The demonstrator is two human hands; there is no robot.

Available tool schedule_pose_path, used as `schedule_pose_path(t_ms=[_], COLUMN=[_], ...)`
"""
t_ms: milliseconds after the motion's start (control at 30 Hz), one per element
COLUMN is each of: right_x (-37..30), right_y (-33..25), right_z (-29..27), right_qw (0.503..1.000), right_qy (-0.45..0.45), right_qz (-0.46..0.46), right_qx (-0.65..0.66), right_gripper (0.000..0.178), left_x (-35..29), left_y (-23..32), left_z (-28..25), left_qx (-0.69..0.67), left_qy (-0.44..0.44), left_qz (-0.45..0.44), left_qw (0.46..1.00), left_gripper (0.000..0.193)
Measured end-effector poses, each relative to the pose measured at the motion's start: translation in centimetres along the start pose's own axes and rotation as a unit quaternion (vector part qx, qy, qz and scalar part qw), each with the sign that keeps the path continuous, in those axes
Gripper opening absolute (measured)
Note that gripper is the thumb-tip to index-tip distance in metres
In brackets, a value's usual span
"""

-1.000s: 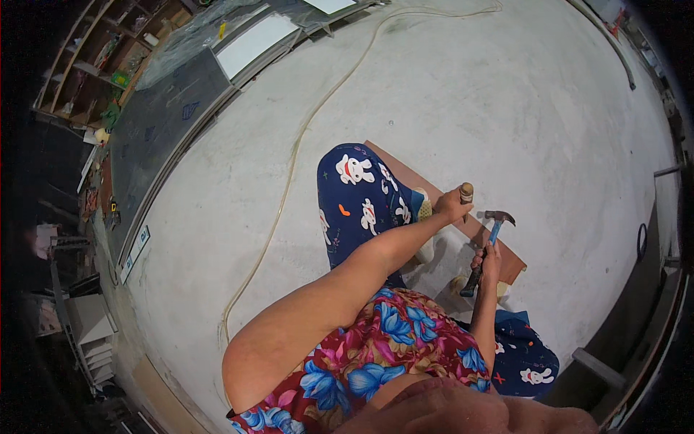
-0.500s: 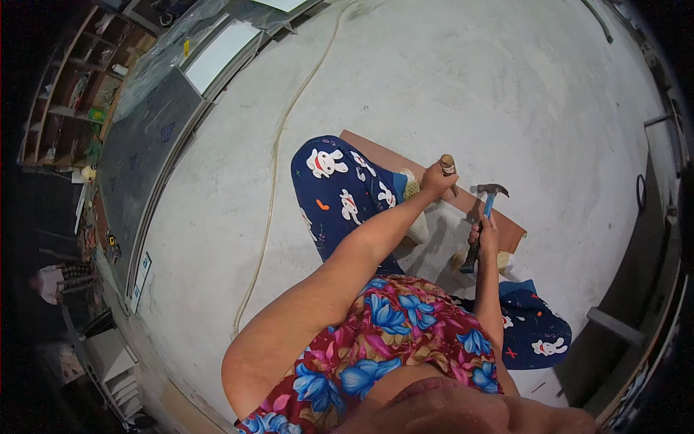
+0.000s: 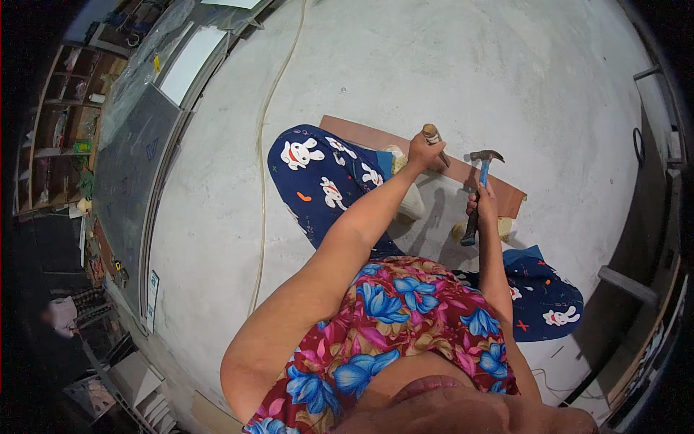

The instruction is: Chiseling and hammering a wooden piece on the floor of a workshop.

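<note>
head view: shows left hand (image 3: 423, 152) wrapped round tool (image 3: 431, 133), with tan handle uppermost and dark shank slanting down over board (image 3: 510, 194); cannot tell whether touching it. also shows right hand (image 3: 486, 206) clamped round dark grip of hammer (image 3: 483, 172), with blue shaft crossing board near its right end and claw head just past its far edge, well apart from tool. shows board, brown and flat, lying slantwise across grey floor (image 3: 434, 65). gives left shoe (image 3: 410, 202) on near side of board, and right shoe (image 3: 504, 230) just beside its right end. shows trousers (image 3: 332, 192), navy with white rabbits, on near side of board, and floral top (image 3: 397, 304) farther back from it. further out, shows pale hose (image 3: 269, 101) left of board, then dark panel (image 3: 134, 181), then shelves (image 3: 65, 145); well right of board, shows black loop (image 3: 638, 148).
</note>
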State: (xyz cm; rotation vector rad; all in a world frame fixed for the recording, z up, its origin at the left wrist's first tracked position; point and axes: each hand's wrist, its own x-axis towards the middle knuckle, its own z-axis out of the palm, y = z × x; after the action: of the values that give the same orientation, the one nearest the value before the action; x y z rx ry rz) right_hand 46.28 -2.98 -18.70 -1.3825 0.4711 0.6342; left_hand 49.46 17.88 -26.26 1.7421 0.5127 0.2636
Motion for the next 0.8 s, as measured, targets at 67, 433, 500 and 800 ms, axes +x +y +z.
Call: schedule_pose_path(t_ms=[67,433,500,800], right_x=[-0.2,0.9,0.8,1.9], right_y=[-0.3,0.6,0.8,3.2], right_z=[0.2,-1.3,-1.2,-4.1], right_qw=[1.000,0.999,0.999,0.998], right_qy=[0.003,0.017,0.025,0.063], right_qz=[0.005,-0.002,-0.003,-0.003], right_qx=[-0.004,0.027,0.025,0.024], right_gripper=[0.024,0.031,0.031,0.031], left_x=[0.2,1.7,2.2,1.9], left_y=[-0.3,0.2,-0.5,0.2], left_z=[-0.1,-1.7,-2.0,-1.1], left_qx=[-0.011,-0.066,-0.050,-0.016], left_qy=[0.003,-0.015,-0.019,-0.054], left_qz=[0.006,-0.047,-0.041,-0.012], left_qw=[1.000,0.997,0.998,0.998], left_gripper=[0.027,0.019,0.020,0.025])
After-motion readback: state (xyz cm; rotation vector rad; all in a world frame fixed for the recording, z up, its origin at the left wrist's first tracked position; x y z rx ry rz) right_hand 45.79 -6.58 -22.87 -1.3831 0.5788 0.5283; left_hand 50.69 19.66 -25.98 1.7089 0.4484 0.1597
